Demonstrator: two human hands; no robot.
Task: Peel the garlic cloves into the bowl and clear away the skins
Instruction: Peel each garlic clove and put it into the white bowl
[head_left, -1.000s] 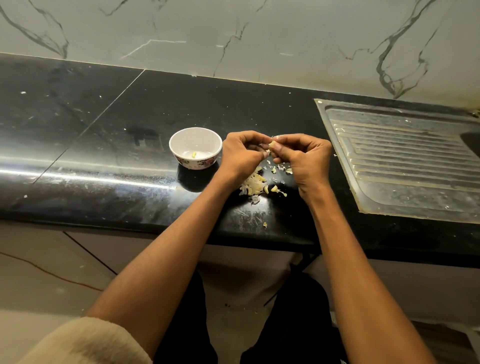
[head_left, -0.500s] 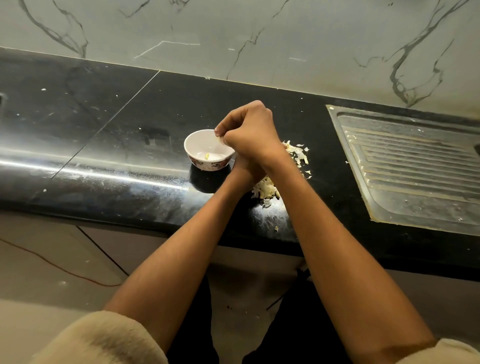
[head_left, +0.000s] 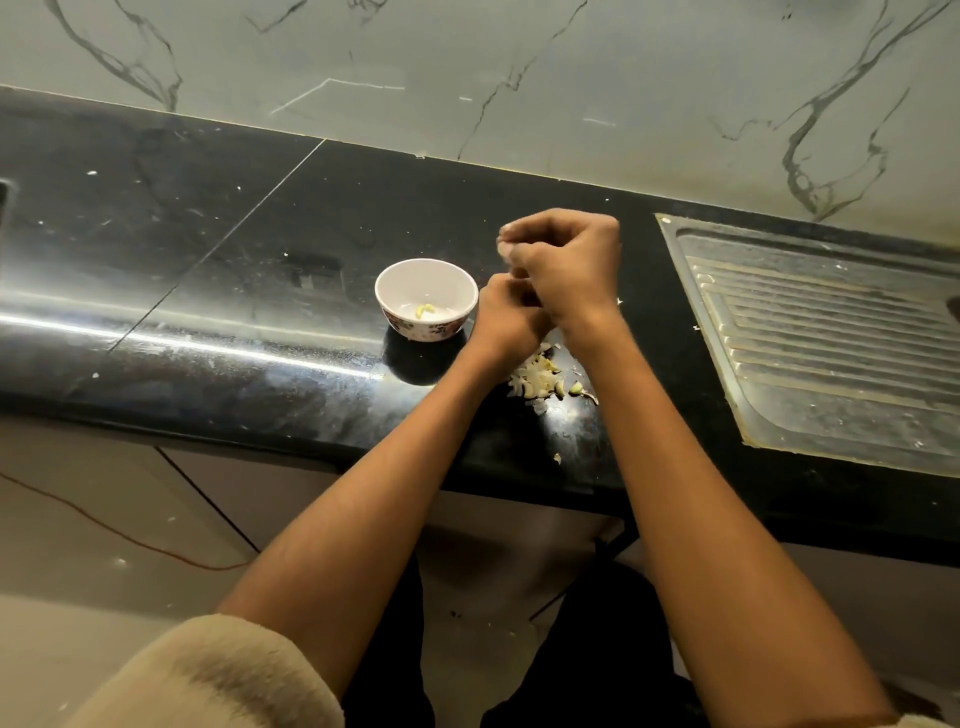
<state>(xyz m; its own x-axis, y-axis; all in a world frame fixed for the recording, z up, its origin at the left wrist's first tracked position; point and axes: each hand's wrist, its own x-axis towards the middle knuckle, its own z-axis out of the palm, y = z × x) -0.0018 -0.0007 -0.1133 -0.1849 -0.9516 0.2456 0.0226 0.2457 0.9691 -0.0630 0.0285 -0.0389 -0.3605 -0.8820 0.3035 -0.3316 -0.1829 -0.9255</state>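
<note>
Single head cam, looks forward and down over the counter's front edge (head_left: 311, 441), close above; wall behind, floor below.

A pale marble wall (head_left: 571, 78) with dark veins fills the top of the frame. Below it a glossy black worktop (head_left: 208, 260) runs across, speckled white, a bright streak of light along its front edge. A ribbed steel drainboard (head_left: 831, 338) is set in at right. The light floor (head_left: 78, 545) lies lower left, crossed by a thin orange wire (head_left: 130, 540).
</note>
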